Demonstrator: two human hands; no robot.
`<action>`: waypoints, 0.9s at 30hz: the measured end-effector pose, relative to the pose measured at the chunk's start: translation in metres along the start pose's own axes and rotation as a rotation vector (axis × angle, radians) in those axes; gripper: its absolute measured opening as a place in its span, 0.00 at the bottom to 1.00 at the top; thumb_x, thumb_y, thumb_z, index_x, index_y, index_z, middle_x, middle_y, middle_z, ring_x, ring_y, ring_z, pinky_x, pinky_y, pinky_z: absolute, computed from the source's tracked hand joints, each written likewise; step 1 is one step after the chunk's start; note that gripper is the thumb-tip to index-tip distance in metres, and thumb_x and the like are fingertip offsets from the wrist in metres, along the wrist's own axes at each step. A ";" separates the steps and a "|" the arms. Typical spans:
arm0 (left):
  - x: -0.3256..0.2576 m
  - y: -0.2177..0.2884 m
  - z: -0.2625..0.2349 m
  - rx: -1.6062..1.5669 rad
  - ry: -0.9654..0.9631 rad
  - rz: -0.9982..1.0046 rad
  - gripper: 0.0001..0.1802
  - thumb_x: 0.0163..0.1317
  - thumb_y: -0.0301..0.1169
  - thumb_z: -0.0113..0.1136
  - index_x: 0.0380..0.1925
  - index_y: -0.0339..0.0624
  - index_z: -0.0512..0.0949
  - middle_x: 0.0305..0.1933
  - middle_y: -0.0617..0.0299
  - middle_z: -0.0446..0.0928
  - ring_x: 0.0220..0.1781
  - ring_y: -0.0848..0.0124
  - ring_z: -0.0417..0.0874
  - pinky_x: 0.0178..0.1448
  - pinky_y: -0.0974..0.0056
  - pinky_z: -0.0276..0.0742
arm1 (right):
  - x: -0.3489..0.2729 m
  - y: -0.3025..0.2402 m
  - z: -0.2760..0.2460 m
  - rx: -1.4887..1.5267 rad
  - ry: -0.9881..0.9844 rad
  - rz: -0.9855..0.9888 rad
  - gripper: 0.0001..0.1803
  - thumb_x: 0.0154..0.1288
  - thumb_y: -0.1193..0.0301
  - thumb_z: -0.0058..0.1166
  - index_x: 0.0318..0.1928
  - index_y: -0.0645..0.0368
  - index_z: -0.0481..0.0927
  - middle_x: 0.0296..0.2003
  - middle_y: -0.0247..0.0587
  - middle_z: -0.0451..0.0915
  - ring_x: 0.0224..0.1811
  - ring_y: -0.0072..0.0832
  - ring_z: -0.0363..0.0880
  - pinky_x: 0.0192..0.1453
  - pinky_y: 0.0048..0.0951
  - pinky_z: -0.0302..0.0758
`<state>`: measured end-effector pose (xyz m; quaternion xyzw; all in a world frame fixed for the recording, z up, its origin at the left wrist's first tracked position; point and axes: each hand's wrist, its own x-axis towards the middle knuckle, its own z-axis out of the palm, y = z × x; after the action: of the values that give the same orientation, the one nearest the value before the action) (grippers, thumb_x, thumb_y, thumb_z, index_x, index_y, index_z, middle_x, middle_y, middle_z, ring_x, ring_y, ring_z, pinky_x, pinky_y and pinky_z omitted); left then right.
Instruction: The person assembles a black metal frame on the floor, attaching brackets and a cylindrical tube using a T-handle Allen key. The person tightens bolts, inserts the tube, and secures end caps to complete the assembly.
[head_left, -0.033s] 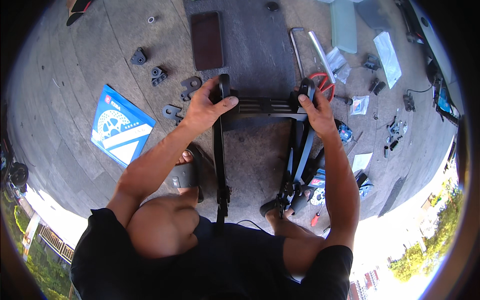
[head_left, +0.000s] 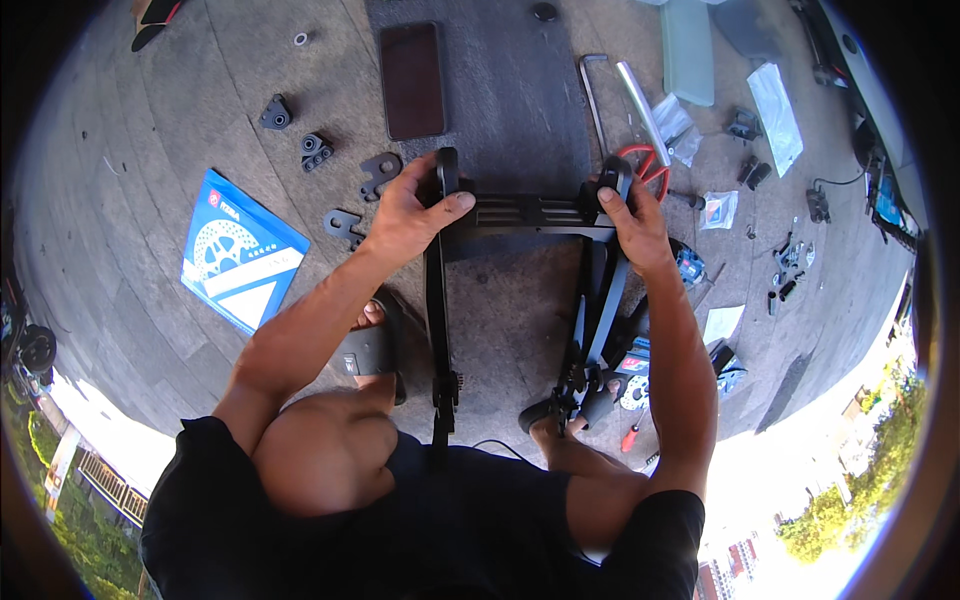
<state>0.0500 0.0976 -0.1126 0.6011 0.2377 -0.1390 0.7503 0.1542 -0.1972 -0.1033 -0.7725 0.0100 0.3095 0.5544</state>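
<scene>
L hand and R hand each had fingers wrapped round a far corner of the black metal frame, upright betw. the knees, prob. to steady it over the paved floor.

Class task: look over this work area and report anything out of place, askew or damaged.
Nothing looks damaged. Small black brackets and plastic bags lie scattered loosely over the floor around the black frame, which both hands hold.
</scene>
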 end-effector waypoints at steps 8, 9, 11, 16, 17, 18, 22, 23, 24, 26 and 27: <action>0.002 -0.005 0.003 -0.058 0.030 0.015 0.35 0.57 0.33 0.71 0.61 0.32 0.66 0.44 0.61 0.78 0.47 0.75 0.78 0.54 0.68 0.75 | -0.002 0.002 -0.004 0.005 -0.030 -0.025 0.23 0.71 0.60 0.55 0.58 0.63 0.74 0.48 0.37 0.80 0.51 0.24 0.75 0.61 0.28 0.69; 0.002 -0.005 0.003 -0.063 0.025 0.026 0.35 0.57 0.33 0.70 0.60 0.32 0.66 0.45 0.61 0.78 0.47 0.75 0.78 0.54 0.68 0.75 | -0.002 0.002 -0.004 0.043 -0.022 -0.023 0.24 0.71 0.59 0.55 0.58 0.63 0.74 0.49 0.38 0.80 0.52 0.25 0.75 0.61 0.28 0.68; 0.002 -0.004 0.001 -0.068 0.014 0.016 0.35 0.57 0.32 0.70 0.61 0.32 0.65 0.48 0.60 0.78 0.50 0.73 0.77 0.57 0.67 0.73 | -0.002 0.002 -0.004 0.117 -0.013 -0.010 0.25 0.70 0.59 0.55 0.59 0.63 0.73 0.50 0.39 0.80 0.53 0.25 0.75 0.62 0.28 0.68; 0.000 0.000 0.000 -0.009 0.017 -0.048 0.37 0.56 0.30 0.69 0.63 0.32 0.64 0.56 0.56 0.74 0.57 0.69 0.75 0.63 0.63 0.70 | -0.003 0.003 -0.008 0.084 -0.072 0.015 0.25 0.71 0.60 0.54 0.61 0.63 0.72 0.52 0.40 0.79 0.55 0.25 0.74 0.63 0.29 0.67; 0.000 0.005 -0.001 0.129 0.044 0.048 0.37 0.56 0.31 0.69 0.63 0.32 0.64 0.57 0.55 0.74 0.58 0.69 0.75 0.63 0.63 0.70 | -0.002 0.003 -0.009 0.075 -0.077 0.015 0.25 0.71 0.61 0.54 0.61 0.63 0.72 0.52 0.40 0.79 0.56 0.25 0.73 0.63 0.28 0.67; -0.001 0.011 -0.001 0.256 0.071 0.155 0.36 0.56 0.31 0.69 0.63 0.32 0.64 0.57 0.54 0.73 0.58 0.68 0.75 0.64 0.62 0.70 | -0.001 0.002 -0.009 0.068 -0.079 0.016 0.24 0.71 0.61 0.53 0.61 0.63 0.72 0.52 0.40 0.79 0.56 0.25 0.73 0.63 0.28 0.67; -0.005 0.048 0.003 0.530 0.143 0.619 0.29 0.58 0.29 0.66 0.59 0.34 0.69 0.55 0.51 0.73 0.56 0.66 0.77 0.59 0.63 0.72 | -0.012 -0.011 -0.001 -0.205 0.358 -0.240 0.22 0.71 0.65 0.54 0.59 0.65 0.73 0.46 0.40 0.79 0.48 0.24 0.76 0.54 0.26 0.72; -0.006 0.057 0.009 0.406 0.041 0.597 0.28 0.59 0.29 0.65 0.59 0.34 0.69 0.56 0.51 0.73 0.56 0.66 0.77 0.60 0.62 0.72 | -0.015 -0.015 0.006 -0.100 0.522 -0.321 0.16 0.71 0.68 0.52 0.53 0.66 0.74 0.42 0.41 0.79 0.42 0.22 0.76 0.48 0.26 0.74; -0.005 0.064 0.019 0.284 -0.057 0.573 0.27 0.60 0.30 0.65 0.58 0.34 0.69 0.56 0.51 0.73 0.56 0.66 0.77 0.60 0.62 0.72 | -0.027 -0.023 0.004 -0.132 0.504 -0.335 0.13 0.71 0.70 0.52 0.50 0.66 0.74 0.38 0.39 0.78 0.39 0.22 0.75 0.46 0.25 0.74; 0.000 0.068 0.048 0.042 -0.249 0.440 0.26 0.61 0.30 0.63 0.58 0.33 0.69 0.57 0.51 0.73 0.56 0.65 0.77 0.60 0.61 0.73 | -0.065 -0.037 0.011 -0.138 0.379 -0.287 0.08 0.71 0.72 0.51 0.45 0.65 0.73 0.33 0.35 0.76 0.34 0.20 0.74 0.42 0.23 0.73; 0.009 0.068 0.064 0.100 -0.297 0.334 0.28 0.61 0.29 0.63 0.60 0.33 0.67 0.58 0.51 0.72 0.58 0.65 0.76 0.62 0.60 0.71 | -0.080 -0.041 0.019 -0.124 0.259 -0.255 0.06 0.71 0.73 0.50 0.43 0.64 0.72 0.30 0.33 0.75 0.32 0.19 0.72 0.40 0.23 0.72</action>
<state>0.1032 0.0524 -0.0499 0.6415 0.0148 -0.1116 0.7588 0.0950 -0.1912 -0.0331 -0.8335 -0.0356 0.1349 0.5346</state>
